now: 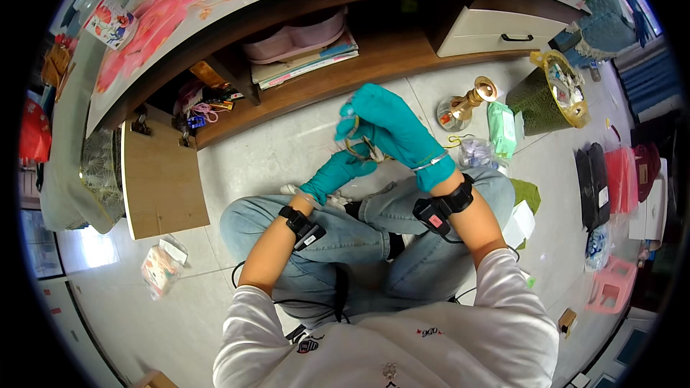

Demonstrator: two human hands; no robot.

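Head view: mid-frame, left hand and right hand pinched a thin strand, apparently to steady it.

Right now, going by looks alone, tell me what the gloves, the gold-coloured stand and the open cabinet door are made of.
Teal gloves: likely thin rubber, such as nitrile or latex; they cling and wrinkle.
Gold-coloured stand: glossy with bright highlights; metal or metallic-coated plastic, can't tell which.
Open cabinet door: probably wood-based board; flat, smooth tan face.
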